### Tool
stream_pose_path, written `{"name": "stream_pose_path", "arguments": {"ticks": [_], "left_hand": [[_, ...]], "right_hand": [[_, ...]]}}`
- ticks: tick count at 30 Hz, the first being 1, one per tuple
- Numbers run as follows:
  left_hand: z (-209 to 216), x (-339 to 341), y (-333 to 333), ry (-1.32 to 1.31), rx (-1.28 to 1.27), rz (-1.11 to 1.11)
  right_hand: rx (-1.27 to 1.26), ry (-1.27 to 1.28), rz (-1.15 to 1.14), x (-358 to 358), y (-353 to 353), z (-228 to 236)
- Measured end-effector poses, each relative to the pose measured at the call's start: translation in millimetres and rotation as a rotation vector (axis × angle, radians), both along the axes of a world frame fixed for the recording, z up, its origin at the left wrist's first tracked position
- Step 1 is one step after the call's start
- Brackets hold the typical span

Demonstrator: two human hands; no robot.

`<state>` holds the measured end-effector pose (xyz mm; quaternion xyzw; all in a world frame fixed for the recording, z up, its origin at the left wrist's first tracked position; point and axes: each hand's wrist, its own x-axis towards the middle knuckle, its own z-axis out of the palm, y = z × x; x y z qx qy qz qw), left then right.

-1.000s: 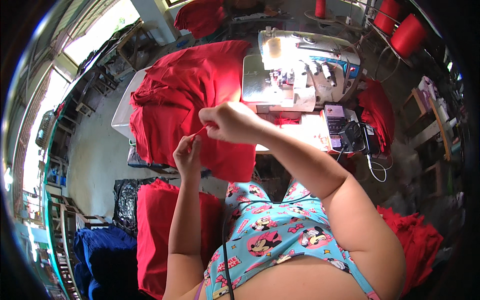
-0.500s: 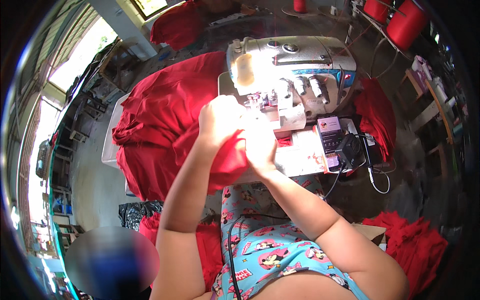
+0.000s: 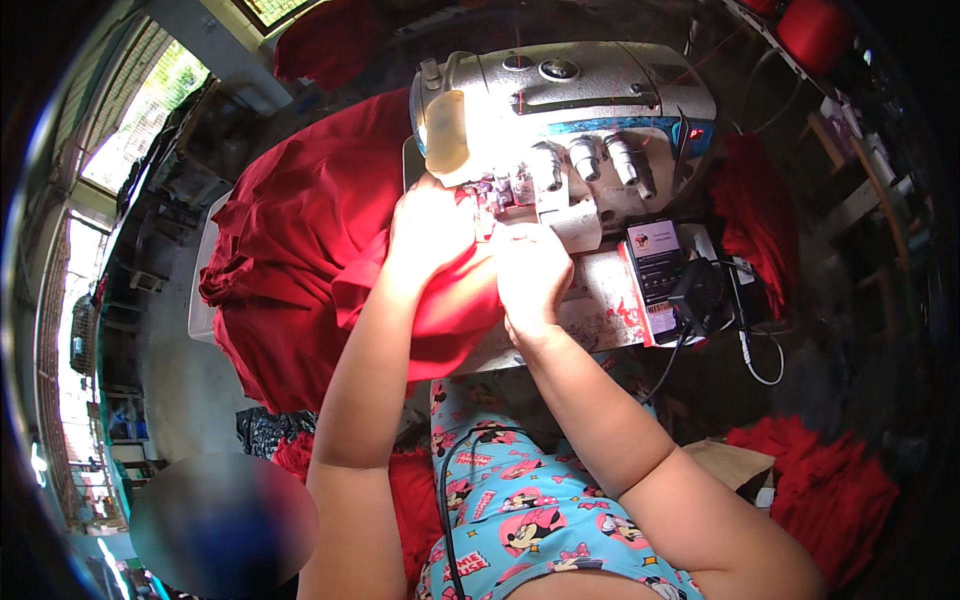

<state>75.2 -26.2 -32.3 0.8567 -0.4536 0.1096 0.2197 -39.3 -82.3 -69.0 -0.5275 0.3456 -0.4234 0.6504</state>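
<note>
Touching red cloth (image 3: 300, 220) beneath it, the left hand (image 3: 432, 235) lay beside the curled right hand (image 3: 535, 275); whether either gripped, I couldn't tell. Beyond them stood a sewing machine (image 3: 600, 95), with pale tabletop (image 3: 602, 300) right of them and grey floor (image 3: 178, 385) well left.

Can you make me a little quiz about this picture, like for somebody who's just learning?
1. What colour is the big cloth by the left hand: A, blue; B, red; or C, green?
2. True or false: a box lies to the right of the right hand.
3. What machine stands just beyond both hands?

Key: 1, B. 2, true. 3, a sewing machine.
</note>
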Motion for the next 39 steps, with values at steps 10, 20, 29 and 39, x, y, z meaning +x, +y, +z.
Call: {"name": "stream_pose_path", "arguments": {"ticks": [10,20,29,39], "left_hand": [[4.2,10.5,-0.2,0.050,0.011,-0.077],[0.5,6.1,16.4,-0.105,-0.155,-0.011],[-59.3,-78.0,112.5,-0.657,-0.067,-0.081],[20.8,-70.3,65.3,0.066,-0.515,-0.039]], "right_hand": [[0.118,-0.048,0.038,-4.0,5.1,0.8],[-0.380,0.129,0.164,-22.2,-34.9,-18.2],[-1.008,0.143,0.298,-67.4,-51.7,-30.7],[-1.522,0.209,0.985,-46.3,-80.7,19.8]]}}
